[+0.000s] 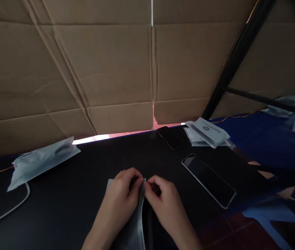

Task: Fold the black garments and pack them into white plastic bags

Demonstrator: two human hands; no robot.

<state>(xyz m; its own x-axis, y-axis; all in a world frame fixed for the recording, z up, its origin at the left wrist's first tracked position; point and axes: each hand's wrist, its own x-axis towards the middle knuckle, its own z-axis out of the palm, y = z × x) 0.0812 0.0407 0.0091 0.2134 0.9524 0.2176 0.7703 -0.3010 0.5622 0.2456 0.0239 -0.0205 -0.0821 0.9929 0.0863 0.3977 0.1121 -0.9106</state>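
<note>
Both my hands meet over the near middle of the black table (90, 173). My left hand (122, 196) and my right hand (163, 201) each pinch the top edge of a flat grey pouch (137, 225) that stands on edge between them, running toward me. The fingertips are curled tight on the pouch's upper corner. What is inside the pouch is hidden.
A dark phone (208, 180) lies to the right, a second one (170, 137) farther back. White printed pouches (206, 133) are stacked at the back right, another grey pouch (43, 159) at the left, by a white cable (9, 210). Cardboard walls (111, 69) stand behind.
</note>
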